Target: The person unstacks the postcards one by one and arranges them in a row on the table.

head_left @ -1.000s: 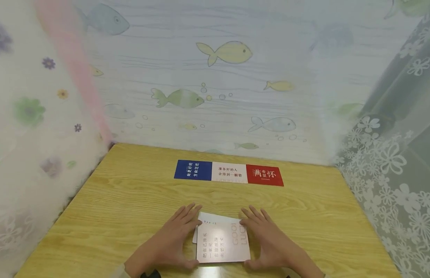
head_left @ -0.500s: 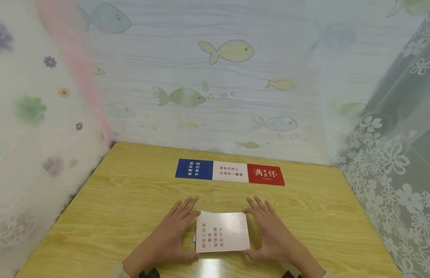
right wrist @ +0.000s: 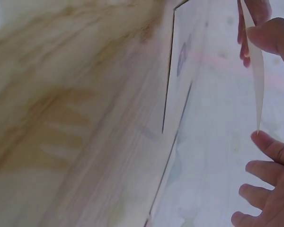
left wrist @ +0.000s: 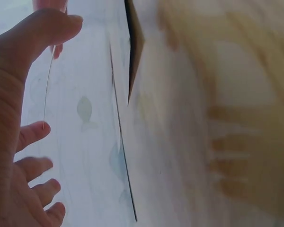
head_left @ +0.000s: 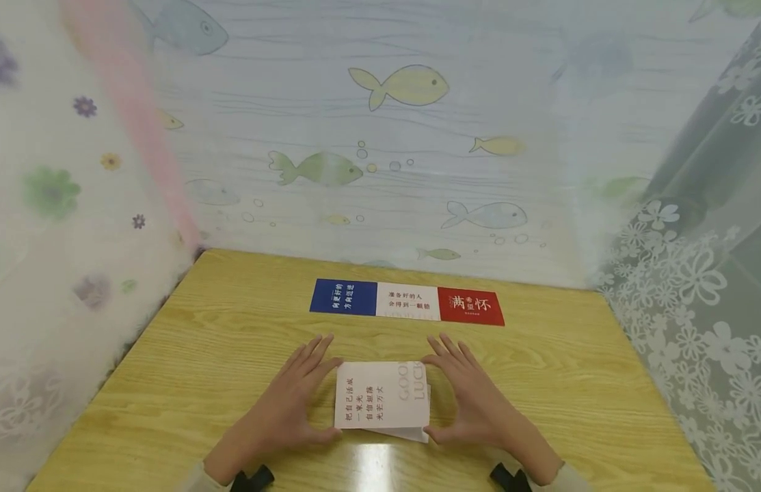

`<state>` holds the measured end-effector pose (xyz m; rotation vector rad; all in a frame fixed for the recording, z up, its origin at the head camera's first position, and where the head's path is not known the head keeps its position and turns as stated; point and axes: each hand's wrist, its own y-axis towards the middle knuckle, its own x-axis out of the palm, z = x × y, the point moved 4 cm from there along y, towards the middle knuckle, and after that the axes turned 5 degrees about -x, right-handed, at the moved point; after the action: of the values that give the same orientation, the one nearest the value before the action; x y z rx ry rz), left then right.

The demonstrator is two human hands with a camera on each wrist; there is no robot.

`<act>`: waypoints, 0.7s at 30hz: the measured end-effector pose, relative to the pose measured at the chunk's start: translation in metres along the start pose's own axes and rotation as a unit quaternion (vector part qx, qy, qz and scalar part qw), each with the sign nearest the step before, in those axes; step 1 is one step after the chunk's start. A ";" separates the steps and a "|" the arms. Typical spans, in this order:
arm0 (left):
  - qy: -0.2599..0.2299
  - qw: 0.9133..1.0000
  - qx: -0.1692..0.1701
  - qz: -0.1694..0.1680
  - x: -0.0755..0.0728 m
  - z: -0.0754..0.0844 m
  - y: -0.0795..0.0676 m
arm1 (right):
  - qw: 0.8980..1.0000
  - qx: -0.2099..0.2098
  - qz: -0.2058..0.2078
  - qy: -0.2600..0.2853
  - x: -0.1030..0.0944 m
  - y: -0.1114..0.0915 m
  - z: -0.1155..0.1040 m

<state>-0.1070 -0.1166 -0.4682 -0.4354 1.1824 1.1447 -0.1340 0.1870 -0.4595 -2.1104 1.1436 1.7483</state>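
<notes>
Having a flowered cloth [head_left: 42,232] at the left edge of the frame. Pinching, with thumb and forefinger of the left hand [head_left: 294,400], lower left of centre, the left corners of a pale card [head_left: 380,396]; pointing the other fingers up the frame. Holding the pale card, lower centre, apart from the wood-grain tabletop [head_left: 202,355]. Showing red characters toward its left, faint letters at its right. Facing, mid-frame above it, a blue card [head_left: 343,297], a pinkish-white card [head_left: 407,302] and a red card [head_left: 471,307], lying in one row. Peeking out at the pale card's lower right, a second pale sheet [head_left: 409,434]; not showing clearly as gripped or loose. Pinching the right corners likewise with the right hand [head_left: 472,400], lower right of centre. Having a lace curtain [head_left: 682,307] at the right edge.
</notes>
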 end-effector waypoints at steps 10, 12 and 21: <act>-0.013 1.000 -0.018 -0.005 -0.015 -0.031 0.003 | 0.999 0.007 -0.002 0.040 0.015 0.033 -0.004; -0.020 1.000 -0.015 -0.002 -0.018 -0.037 0.003 | 0.999 0.009 -0.002 0.041 0.017 0.040 -0.005; -0.043 0.998 -0.046 -0.027 -0.025 -0.069 0.003 | 0.998 0.007 -0.007 0.057 0.034 0.072 -0.002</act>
<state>-0.1427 -0.1809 -0.4717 -0.4812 1.0410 1.1638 -0.1781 0.1207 -0.4659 -2.2287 1.1619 1.6274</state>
